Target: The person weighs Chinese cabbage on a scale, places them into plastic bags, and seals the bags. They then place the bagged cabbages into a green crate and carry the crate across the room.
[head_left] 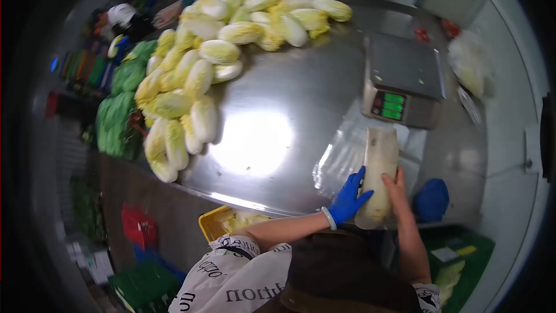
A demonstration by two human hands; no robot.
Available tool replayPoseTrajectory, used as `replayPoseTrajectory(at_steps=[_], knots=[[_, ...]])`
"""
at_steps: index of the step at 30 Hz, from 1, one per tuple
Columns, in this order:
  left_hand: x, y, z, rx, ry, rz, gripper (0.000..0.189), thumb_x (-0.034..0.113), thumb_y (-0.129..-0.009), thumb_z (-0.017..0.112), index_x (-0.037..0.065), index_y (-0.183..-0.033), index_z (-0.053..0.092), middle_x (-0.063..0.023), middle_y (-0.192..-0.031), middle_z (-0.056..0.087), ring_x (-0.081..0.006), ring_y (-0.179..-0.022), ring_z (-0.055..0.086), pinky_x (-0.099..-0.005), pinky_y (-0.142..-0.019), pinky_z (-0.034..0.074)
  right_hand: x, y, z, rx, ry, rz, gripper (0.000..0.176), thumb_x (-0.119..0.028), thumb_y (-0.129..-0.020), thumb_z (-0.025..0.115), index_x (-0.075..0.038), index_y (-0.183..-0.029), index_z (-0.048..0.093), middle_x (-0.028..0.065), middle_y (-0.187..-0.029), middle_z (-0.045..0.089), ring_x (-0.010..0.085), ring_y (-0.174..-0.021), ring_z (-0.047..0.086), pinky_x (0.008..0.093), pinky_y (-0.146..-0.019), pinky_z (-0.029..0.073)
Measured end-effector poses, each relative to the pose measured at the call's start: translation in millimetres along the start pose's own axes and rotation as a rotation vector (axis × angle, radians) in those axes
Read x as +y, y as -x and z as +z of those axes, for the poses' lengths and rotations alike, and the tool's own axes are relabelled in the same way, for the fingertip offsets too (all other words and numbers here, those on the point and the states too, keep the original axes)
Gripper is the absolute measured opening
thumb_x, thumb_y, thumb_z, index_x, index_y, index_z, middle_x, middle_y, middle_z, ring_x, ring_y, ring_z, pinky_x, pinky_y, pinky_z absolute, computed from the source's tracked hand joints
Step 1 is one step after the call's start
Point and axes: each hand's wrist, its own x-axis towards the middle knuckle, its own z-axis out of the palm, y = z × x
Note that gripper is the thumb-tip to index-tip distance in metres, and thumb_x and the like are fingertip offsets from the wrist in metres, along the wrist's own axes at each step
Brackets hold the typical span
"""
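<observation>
A pale, elongated Chinese cabbage in a clear plastic bag (379,168) lies near the front edge of the metal table. My left hand (350,198), in a blue glove, presses against its left side with fingers around it. On the opposite side, my bare right hand (395,190) grips the bag with its thumb on top. Flat clear plastic bags (336,159) lie to the left of it and partly beneath. Just beyond stands a digital scale (404,69) with a lit green display; small scraps lie on its plate. A crumpled blue item (431,200) rests right of my right hand.
Many unbagged Chinese cabbages (220,52) are heaped along the table's (301,93) far and left sides. Green sacks (119,122) stand beyond the left edge. A yellow crate (211,224) with leaves sits below the front edge, and a green crate (463,255) at lower right.
</observation>
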Motion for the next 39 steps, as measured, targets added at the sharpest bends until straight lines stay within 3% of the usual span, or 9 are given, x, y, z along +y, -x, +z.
replayPoseTrajectory(at_steps=[2, 4, 7, 18, 26, 29, 33, 35, 39], knots=[[12, -13, -18, -0.293, 0.312, -0.011, 0.040, 0.014, -0.090, 0.058, 0.008, -0.129, 0.050, -0.0091, -0.115, 0.057, -0.0235, -0.101, 0.056, -0.0353, -0.089, 0.043, -13, 35, -32, -0.018, -0.350, 0.082, 0.051, -0.036, -0.089, 0.055, -0.006, -0.128, 0.044, 0.0138, -0.116, 0.057, 0.0247, -0.100, 0.059, 0.0372, -0.087, 0.048], [-54, -41, -104, -0.298, -0.253, 0.464, 0.025, 0.013, -0.086, 0.062, 0.006, -0.110, 0.061, -0.0116, -0.106, 0.060, -0.0285, -0.097, 0.056, -0.0367, -0.086, 0.044, 50, 34, 54, -0.052, -0.831, 0.302, 0.048, -0.035, -0.090, 0.053, -0.006, -0.127, 0.046, 0.0133, -0.115, 0.058, 0.0238, -0.098, 0.060, 0.0369, -0.084, 0.049], [-133, -81, -97, -0.433, -0.649, 0.551, 0.021, 0.016, -0.077, 0.066, 0.008, -0.097, 0.066, -0.0133, -0.103, 0.061, -0.0311, -0.095, 0.056, -0.0404, -0.085, 0.044, 83, 88, 30, -0.031, -1.129, 0.512, 0.050, -0.034, -0.090, 0.052, -0.003, -0.128, 0.044, 0.0115, -0.113, 0.059, 0.0206, -0.094, 0.061, 0.0352, -0.082, 0.050], [-94, -77, -87, -0.737, -0.377, 0.075, 0.006, 0.004, -0.077, 0.064, 0.003, -0.079, 0.069, -0.0110, -0.078, 0.065, -0.0205, -0.069, 0.063, -0.0304, -0.064, 0.050, 96, 140, 43, -0.334, -0.901, 0.371, 0.086, -0.040, -0.073, 0.068, 0.000, -0.139, 0.031, 0.0133, -0.127, 0.049, 0.0206, -0.111, 0.051, 0.0340, -0.094, 0.041], [-96, -69, -78, -0.752, 0.263, -0.209, 0.012, 0.005, -0.083, 0.064, 0.000, -0.093, 0.063, -0.0041, -0.087, 0.063, -0.0098, -0.081, 0.058, -0.0265, -0.075, 0.049, 113, 119, 67, -0.246, -0.891, 0.687, 0.050, -0.035, -0.087, 0.058, -0.003, -0.124, 0.051, 0.0112, -0.109, 0.061, 0.0207, -0.097, 0.060, 0.0357, -0.084, 0.047], [-60, -52, -60, -0.594, -0.342, 0.370, 0.010, 0.010, -0.079, 0.065, 0.006, -0.086, 0.060, -0.0103, -0.091, 0.059, -0.0284, -0.088, 0.056, -0.0376, -0.079, 0.043, 94, 120, 63, -0.159, -0.913, 0.692, 0.044, -0.036, -0.089, 0.056, -0.003, -0.118, 0.054, 0.0100, -0.103, 0.063, 0.0194, -0.092, 0.061, 0.0347, -0.081, 0.048], [-32, -17, -25, -0.306, -0.168, 0.685, 0.017, 0.008, -0.078, 0.062, 0.004, -0.094, 0.055, -0.0159, -0.105, 0.054, -0.0357, -0.101, 0.050, -0.0422, -0.089, 0.038, 57, 107, 69, -0.048, -0.991, 0.425, 0.039, -0.032, -0.092, 0.050, -0.002, -0.118, 0.053, 0.0094, -0.103, 0.062, 0.0191, -0.093, 0.060, 0.0322, -0.080, 0.049], [17, 7, -22, -0.595, -0.199, 0.631, 0.022, 0.007, -0.079, 0.062, 0.003, -0.100, 0.056, -0.0155, -0.111, 0.053, -0.0339, -0.106, 0.050, -0.0420, -0.093, 0.038, 48, 100, 82, 0.126, -1.102, 0.330, 0.037, -0.031, -0.093, 0.049, -0.002, -0.117, 0.053, 0.0086, -0.102, 0.062, 0.0190, -0.092, 0.061, 0.0321, -0.081, 0.050], [29, -13, -48, -0.252, -0.157, 0.590, 0.048, 0.013, -0.081, 0.067, 0.000, -0.123, 0.047, -0.0125, -0.120, 0.052, -0.0288, -0.115, 0.047, -0.0381, -0.098, 0.037, 58, 95, 90, 0.033, -1.075, 0.245, 0.042, -0.030, -0.093, 0.051, -0.002, -0.124, 0.047, 0.0109, -0.113, 0.058, 0.0208, -0.100, 0.058, 0.0344, -0.084, 0.049]])
